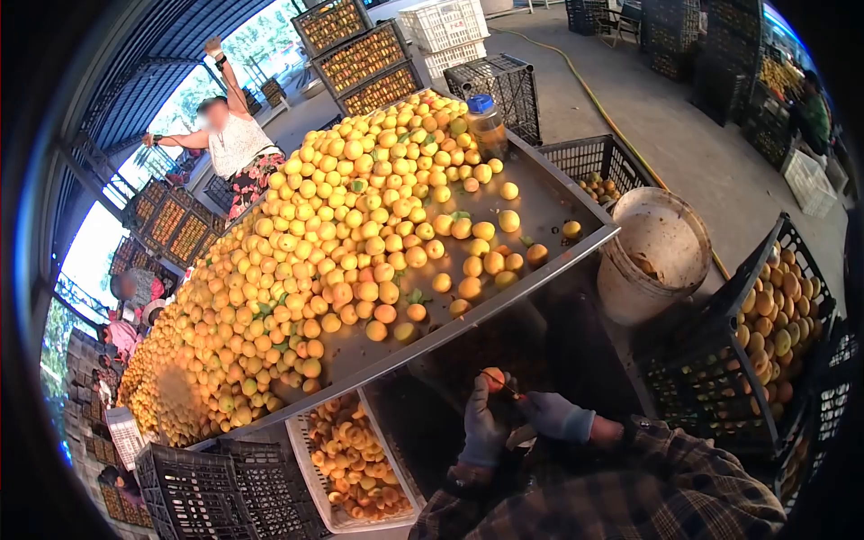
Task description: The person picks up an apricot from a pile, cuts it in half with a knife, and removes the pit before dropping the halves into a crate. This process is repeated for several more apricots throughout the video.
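Note:
My left hand (481,430), in a pale glove, is closed around an orange-yellow apricot (492,378) held up at its fingertips. Close beside it, my right hand (558,416), gloved too, has its fingers pressed together on a thin, small tool (515,394) whose tip points at the fruit. The tool's kind is too small and dark to make out. Both hands are over my lap, below the near edge of a metal table (540,283) heaped with whole apricots (360,225). To the left of my hands, a white crate (412,493) holds cut, opened apricots (353,459).
A dirty white bucket (630,279) stands right of the table. Black crates of apricots (776,328) are at far right. Empty-looking black crates (234,490) stand lower left. A lidded jar (487,130) sits on the table. Across it, a person (238,148) raises one arm.

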The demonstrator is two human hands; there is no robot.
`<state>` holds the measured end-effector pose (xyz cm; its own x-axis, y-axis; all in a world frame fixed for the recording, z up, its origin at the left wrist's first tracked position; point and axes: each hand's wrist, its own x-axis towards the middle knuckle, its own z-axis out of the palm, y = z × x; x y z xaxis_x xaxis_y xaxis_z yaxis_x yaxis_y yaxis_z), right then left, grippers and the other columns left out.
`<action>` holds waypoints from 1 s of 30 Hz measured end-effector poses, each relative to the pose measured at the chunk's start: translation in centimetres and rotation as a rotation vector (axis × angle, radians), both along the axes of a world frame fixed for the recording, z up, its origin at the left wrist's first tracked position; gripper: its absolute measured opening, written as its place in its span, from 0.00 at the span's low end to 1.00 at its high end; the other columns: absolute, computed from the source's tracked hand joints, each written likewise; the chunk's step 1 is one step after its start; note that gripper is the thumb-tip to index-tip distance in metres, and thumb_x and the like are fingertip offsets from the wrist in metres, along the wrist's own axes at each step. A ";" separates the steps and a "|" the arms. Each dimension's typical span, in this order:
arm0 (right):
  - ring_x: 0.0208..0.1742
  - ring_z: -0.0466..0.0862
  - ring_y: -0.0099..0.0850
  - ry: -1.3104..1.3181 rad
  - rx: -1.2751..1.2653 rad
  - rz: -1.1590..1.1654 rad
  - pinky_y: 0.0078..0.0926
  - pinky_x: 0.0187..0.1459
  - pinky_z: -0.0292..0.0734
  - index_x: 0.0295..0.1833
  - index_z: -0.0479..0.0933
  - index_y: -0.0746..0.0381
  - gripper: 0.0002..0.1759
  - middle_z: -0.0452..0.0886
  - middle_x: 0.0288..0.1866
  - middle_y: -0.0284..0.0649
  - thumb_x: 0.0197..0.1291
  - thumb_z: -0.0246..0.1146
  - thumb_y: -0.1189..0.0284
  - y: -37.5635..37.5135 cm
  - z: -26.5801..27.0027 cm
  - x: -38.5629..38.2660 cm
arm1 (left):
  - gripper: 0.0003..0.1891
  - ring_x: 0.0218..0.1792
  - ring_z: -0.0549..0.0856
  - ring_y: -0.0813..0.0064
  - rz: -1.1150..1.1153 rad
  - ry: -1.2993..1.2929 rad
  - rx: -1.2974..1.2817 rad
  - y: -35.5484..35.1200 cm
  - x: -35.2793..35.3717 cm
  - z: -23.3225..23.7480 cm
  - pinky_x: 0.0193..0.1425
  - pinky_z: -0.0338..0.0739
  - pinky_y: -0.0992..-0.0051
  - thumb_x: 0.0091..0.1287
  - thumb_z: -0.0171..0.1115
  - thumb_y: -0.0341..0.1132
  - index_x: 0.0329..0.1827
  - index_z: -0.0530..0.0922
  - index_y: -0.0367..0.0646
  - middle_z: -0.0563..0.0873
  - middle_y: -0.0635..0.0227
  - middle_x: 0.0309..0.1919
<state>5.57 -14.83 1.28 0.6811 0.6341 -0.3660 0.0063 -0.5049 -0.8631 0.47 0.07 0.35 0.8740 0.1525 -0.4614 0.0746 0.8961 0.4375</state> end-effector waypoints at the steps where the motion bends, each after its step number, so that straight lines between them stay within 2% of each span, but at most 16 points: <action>1: 0.43 0.84 0.56 -0.006 -0.035 0.003 0.46 0.44 0.78 0.45 0.77 0.65 0.24 0.84 0.39 0.56 0.73 0.51 0.53 -0.1 0.3 -0.1 | 0.20 0.52 0.81 0.69 0.028 -0.033 0.008 -0.1 0.1 -0.1 0.61 0.76 0.67 0.75 0.54 0.51 0.55 0.77 0.43 0.83 0.65 0.48; 3: 0.43 0.84 0.56 -0.010 -0.073 0.003 0.47 0.45 0.78 0.45 0.77 0.65 0.24 0.84 0.40 0.56 0.73 0.51 0.53 -0.2 0.3 -0.1 | 0.19 0.52 0.80 0.69 0.053 -0.065 0.013 -0.4 0.0 0.1 0.61 0.76 0.66 0.76 0.53 0.51 0.54 0.77 0.44 0.82 0.65 0.48; 5: 0.43 0.84 0.55 -0.061 -0.084 0.027 0.47 0.45 0.79 0.45 0.77 0.64 0.24 0.84 0.39 0.56 0.73 0.51 0.53 0.2 -0.1 0.1 | 0.20 0.55 0.80 0.67 -0.018 -0.076 -0.024 -0.7 -0.2 1.1 0.67 0.72 0.65 0.77 0.53 0.50 0.56 0.77 0.42 0.82 0.65 0.49; 8: 0.43 0.84 0.55 -0.051 -0.046 0.084 0.47 0.45 0.79 0.47 0.76 0.64 0.23 0.84 0.39 0.56 0.73 0.50 0.54 0.8 0.2 0.9 | 0.19 0.55 0.80 0.66 -0.003 -0.176 -0.053 -0.4 0.0 -1.9 0.68 0.71 0.65 0.78 0.51 0.49 0.55 0.76 0.41 0.82 0.64 0.48; 11: 0.42 0.84 0.55 -0.059 0.034 0.037 0.46 0.43 0.80 0.51 0.75 0.63 0.22 0.84 0.38 0.56 0.72 0.53 0.53 0.6 -2.8 0.6 | 0.19 0.54 0.79 0.66 0.010 -0.123 -0.053 -0.4 0.2 0.1 0.65 0.72 0.63 0.75 0.53 0.49 0.54 0.77 0.43 0.81 0.64 0.49; 15: 0.41 0.85 0.54 -0.137 0.001 0.204 0.46 0.42 0.79 0.53 0.75 0.62 0.24 0.84 0.37 0.56 0.68 0.57 0.52 -1.8 2.3 1.4 | 0.20 0.57 0.79 0.63 0.046 -0.124 -0.245 0.8 0.1 1.2 0.70 0.69 0.63 0.79 0.47 0.46 0.57 0.75 0.37 0.83 0.60 0.49; 18: 0.40 0.85 0.54 -0.201 -0.016 0.041 0.46 0.42 0.79 0.56 0.74 0.60 0.28 0.84 0.35 0.55 0.63 0.63 0.48 -2.1 4.9 2.1 | 0.20 0.57 0.79 0.64 -0.095 -0.229 -0.330 0.6 0.1 2.2 0.72 0.68 0.62 0.79 0.45 0.45 0.58 0.75 0.36 0.82 0.59 0.51; 20: 0.42 0.85 0.53 -0.386 0.157 -0.023 0.44 0.44 0.80 0.59 0.74 0.58 0.32 0.85 0.37 0.53 0.59 0.65 0.46 -1.6 5.5 3.0 | 0.19 0.56 0.80 0.66 -0.205 -0.231 -0.236 -0.3 0.2 4.0 0.68 0.72 0.66 0.80 0.44 0.43 0.58 0.75 0.36 0.82 0.59 0.50; 21: 0.42 0.85 0.53 -0.391 0.153 -0.032 0.44 0.44 0.80 0.59 0.74 0.58 0.32 0.85 0.37 0.53 0.59 0.65 0.46 -1.3 5.3 3.3 | 0.19 0.56 0.80 0.66 -0.215 -0.234 -0.239 -0.7 0.0 3.4 0.68 0.72 0.66 0.80 0.44 0.43 0.58 0.75 0.36 0.82 0.59 0.50; 23: 0.43 0.85 0.52 -0.416 0.024 0.104 0.43 0.45 0.80 0.63 0.72 0.57 0.35 0.85 0.40 0.52 0.57 0.67 0.46 -0.7 4.6 3.8 | 0.21 0.53 0.81 0.71 -0.260 -0.348 0.868 -1.4 -1.2 1.5 0.58 0.78 0.68 0.77 0.51 0.47 0.62 0.74 0.40 0.82 0.64 0.51; 24: 0.42 0.86 0.50 -0.369 0.028 0.080 0.41 0.44 0.81 0.62 0.74 0.56 0.35 0.85 0.41 0.51 0.54 0.71 0.48 -0.6 4.2 3.7 | 0.21 0.53 0.81 0.71 -0.258 -0.348 0.869 -1.2 -1.0 2.7 0.58 0.78 0.68 0.77 0.51 0.47 0.62 0.74 0.40 0.82 0.64 0.51; 26: 0.43 0.85 0.50 -0.374 0.017 0.089 0.40 0.45 0.81 0.61 0.74 0.56 0.35 0.85 0.41 0.52 0.53 0.71 0.48 -0.8 4.6 3.3 | 0.17 0.50 0.83 0.72 -0.382 -0.091 0.352 -0.5 -1.0 6.1 0.56 0.79 0.75 0.79 0.48 0.40 0.59 0.75 0.37 0.83 0.62 0.49; 27: 0.43 0.85 0.50 -0.378 0.005 0.091 0.40 0.45 0.81 0.61 0.74 0.56 0.35 0.85 0.41 0.52 0.53 0.71 0.48 -0.9 4.6 3.1 | 0.17 0.50 0.83 0.72 -0.377 -0.085 0.350 -0.4 -1.2 5.6 0.56 0.79 0.75 0.79 0.48 0.40 0.59 0.75 0.37 0.83 0.62 0.49; 29: 0.42 0.86 0.49 -0.403 0.001 0.105 0.39 0.45 0.81 0.61 0.74 0.58 0.35 0.85 0.41 0.51 0.53 0.72 0.48 -1.1 4.2 2.9 | 0.16 0.44 0.84 0.76 -0.409 -0.051 0.129 0.1 -1.4 4.0 0.50 0.80 0.77 0.78 0.51 0.40 0.58 0.76 0.38 0.84 0.65 0.46; 30: 0.42 0.87 0.47 -0.434 -0.002 0.113 0.38 0.45 0.81 0.60 0.75 0.59 0.35 0.85 0.41 0.51 0.53 0.72 0.49 -1.2 4.0 2.9 | 0.16 0.44 0.84 0.76 -0.410 -0.051 0.128 0.0 -1.2 3.7 0.50 0.80 0.77 0.78 0.51 0.40 0.58 0.76 0.38 0.84 0.65 0.46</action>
